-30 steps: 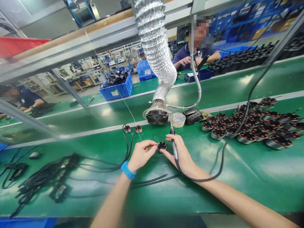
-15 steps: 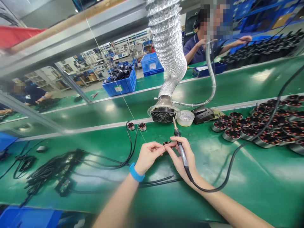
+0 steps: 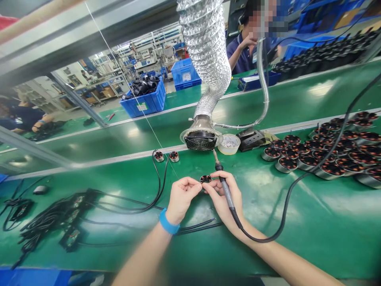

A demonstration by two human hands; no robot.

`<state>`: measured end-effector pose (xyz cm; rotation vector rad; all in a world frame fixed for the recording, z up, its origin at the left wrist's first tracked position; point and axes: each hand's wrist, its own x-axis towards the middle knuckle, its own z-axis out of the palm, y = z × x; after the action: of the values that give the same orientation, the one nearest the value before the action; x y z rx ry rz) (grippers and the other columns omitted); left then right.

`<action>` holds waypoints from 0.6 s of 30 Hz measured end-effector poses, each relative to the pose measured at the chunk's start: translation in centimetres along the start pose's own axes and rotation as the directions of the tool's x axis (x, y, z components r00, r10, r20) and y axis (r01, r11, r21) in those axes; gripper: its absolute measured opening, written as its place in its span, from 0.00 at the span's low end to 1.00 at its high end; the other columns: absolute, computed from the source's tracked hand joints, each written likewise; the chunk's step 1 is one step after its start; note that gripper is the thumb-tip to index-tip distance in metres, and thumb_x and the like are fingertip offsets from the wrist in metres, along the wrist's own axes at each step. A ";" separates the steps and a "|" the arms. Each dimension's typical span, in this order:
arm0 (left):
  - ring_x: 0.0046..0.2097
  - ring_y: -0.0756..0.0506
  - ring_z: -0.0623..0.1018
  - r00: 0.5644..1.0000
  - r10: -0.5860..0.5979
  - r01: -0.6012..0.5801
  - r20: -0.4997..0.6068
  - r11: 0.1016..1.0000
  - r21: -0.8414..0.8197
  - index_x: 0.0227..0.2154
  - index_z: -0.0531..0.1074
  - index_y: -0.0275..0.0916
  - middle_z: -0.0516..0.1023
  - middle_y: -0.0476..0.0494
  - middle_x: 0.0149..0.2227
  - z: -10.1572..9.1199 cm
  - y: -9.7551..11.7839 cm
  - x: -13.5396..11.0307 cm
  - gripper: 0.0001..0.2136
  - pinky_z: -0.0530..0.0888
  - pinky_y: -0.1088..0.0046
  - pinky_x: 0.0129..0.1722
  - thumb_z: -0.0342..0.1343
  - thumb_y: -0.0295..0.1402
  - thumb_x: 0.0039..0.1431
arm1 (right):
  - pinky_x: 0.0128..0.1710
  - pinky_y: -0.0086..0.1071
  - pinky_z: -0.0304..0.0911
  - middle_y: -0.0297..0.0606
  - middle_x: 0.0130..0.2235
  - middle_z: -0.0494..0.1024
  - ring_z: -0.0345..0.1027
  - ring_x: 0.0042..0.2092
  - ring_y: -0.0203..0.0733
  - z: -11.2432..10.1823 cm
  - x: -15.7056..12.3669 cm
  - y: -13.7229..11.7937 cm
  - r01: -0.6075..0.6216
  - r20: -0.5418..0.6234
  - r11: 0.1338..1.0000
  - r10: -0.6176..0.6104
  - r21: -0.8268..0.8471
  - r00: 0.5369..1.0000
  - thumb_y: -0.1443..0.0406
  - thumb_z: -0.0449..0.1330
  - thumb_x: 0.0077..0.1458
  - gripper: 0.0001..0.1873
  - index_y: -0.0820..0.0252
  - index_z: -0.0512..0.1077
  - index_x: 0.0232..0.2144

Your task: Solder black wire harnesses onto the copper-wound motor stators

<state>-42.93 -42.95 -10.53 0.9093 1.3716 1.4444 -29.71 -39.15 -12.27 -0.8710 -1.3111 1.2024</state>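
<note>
My right hand (image 3: 228, 194) has a soldering iron (image 3: 225, 186) lodged in it, tip pointing away towards the fume extractor. Its thumb and fingertips also pinch a small round motor stator (image 3: 205, 180) with copper windings in a metal ring. My left hand (image 3: 183, 198), wearing a blue wristband (image 3: 168, 222), is closed in a pinch against the stator's left edge. A thin solder wire (image 3: 154, 135) runs down from overhead to this hand; its end is hidden by the fingers. The iron's tip is apart from the stator.
A fume extractor hood (image 3: 201, 139) hangs ahead, beside a white round tub (image 3: 229, 143) and a black iron stand (image 3: 251, 139). Many stators (image 3: 330, 171) fill the right. Two wired stators (image 3: 174, 156) sit at the back; black cables (image 3: 71, 214) lie left. A co-worker (image 3: 244, 47) sits opposite.
The view has shifted slightly. The stator between my hands now shows more of its face. Both hands keep nearly the same hold, and the co-worker's outstretched hand has drawn back.
</note>
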 end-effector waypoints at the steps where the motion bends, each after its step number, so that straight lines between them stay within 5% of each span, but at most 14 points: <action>1: 0.28 0.52 0.72 1.000 -0.002 0.002 -0.010 1.000 -0.010 0.27 0.76 0.35 0.76 0.49 0.26 0.0 0.0 0.0 0.11 0.69 0.75 0.34 0.69 0.38 0.47 | 0.34 0.36 0.72 0.30 0.28 0.74 0.74 0.29 0.40 0.1 0.0 -0.1 -0.012 0.001 0.999 0.012 0.030 1.000 0.61 0.66 0.54 0.17 0.53 0.65 0.43; 4: 0.28 0.52 0.71 1.000 -0.008 0.007 -0.030 1.000 -0.026 0.26 0.75 0.35 0.75 0.49 0.25 0.1 -0.1 -0.1 0.11 0.70 0.75 0.33 0.68 0.37 0.47 | 0.32 0.35 0.73 0.30 0.28 0.73 0.73 0.28 0.39 0.3 -0.2 -0.2 -0.019 0.007 0.997 0.019 0.073 1.000 0.61 0.66 0.54 0.17 0.53 0.63 0.42; 7: 0.28 0.52 0.71 0.999 -0.007 0.008 -0.042 1.000 0.010 0.26 0.74 0.35 0.75 0.49 0.25 0.2 -0.1 -0.1 0.10 0.69 0.75 0.32 0.66 0.37 0.48 | 0.35 0.38 0.73 0.31 0.30 0.73 0.73 0.29 0.40 0.2 -0.1 -0.4 0.059 -0.002 0.997 -0.059 -0.054 0.998 0.62 0.65 0.56 0.15 0.53 0.64 0.43; 10: 0.27 0.52 0.69 1.000 -0.006 0.007 -0.007 0.993 0.116 0.25 0.74 0.36 0.74 0.49 0.24 0.4 -0.1 -0.3 0.07 0.67 0.75 0.30 0.64 0.33 0.47 | 0.48 0.47 0.71 0.40 0.42 0.74 0.74 0.45 0.47 -0.2 0.1 -0.8 0.250 0.013 0.930 -0.256 -0.271 0.967 0.63 0.66 0.55 0.18 0.51 0.66 0.46; 13: 0.28 0.51 0.69 0.996 0.019 -0.038 0.086 0.974 0.222 0.23 0.72 0.36 0.73 0.49 0.24 0.8 -0.1 -0.7 0.03 0.66 0.76 0.29 0.61 0.29 0.46 | 0.55 0.52 0.68 0.43 0.48 0.72 0.67 0.57 0.53 -0.4 0.3 -1.4 0.406 0.119 0.867 -0.388 -0.290 0.914 0.65 0.65 0.56 0.20 0.49 0.65 0.49; 18: 0.28 0.52 0.67 0.989 0.030 -0.066 0.143 0.965 0.254 0.25 0.71 0.36 0.71 0.50 0.25 0.9 -0.3 -1.0 0.06 0.65 0.76 0.30 0.60 0.31 0.52 | 0.53 0.50 0.70 0.41 0.47 0.73 0.71 0.53 0.49 -0.5 0.5 -1.6 0.442 0.190 0.862 -0.405 -0.247 0.895 0.70 0.59 0.61 0.15 0.48 0.66 0.47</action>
<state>-41.70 -43.66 -10.66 1.1950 1.4636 1.2302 -29.09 -38.97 -10.65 -0.6568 -1.7101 0.7404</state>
